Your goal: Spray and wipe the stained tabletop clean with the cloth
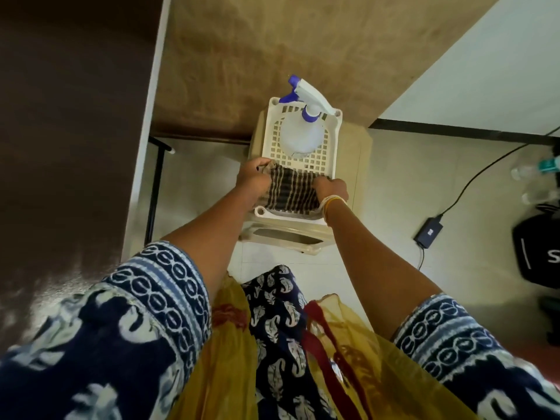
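While the dark striped woven cloth [290,192] lies across the near end of the white lattice plastic basket [330,153], I have my left hand [254,177] and right hand [331,189] pinching its opposite edges. Just beyond stands the clear spray bottle [301,131], roughly midway between them.

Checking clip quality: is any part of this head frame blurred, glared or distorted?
Head view: sleeves at the bottom corners are motion-blurred; glare patch on the dark surface at lower left; wide-angle bending of wall edges; cloth, both hands and spray bottle stay reasonably sharp.
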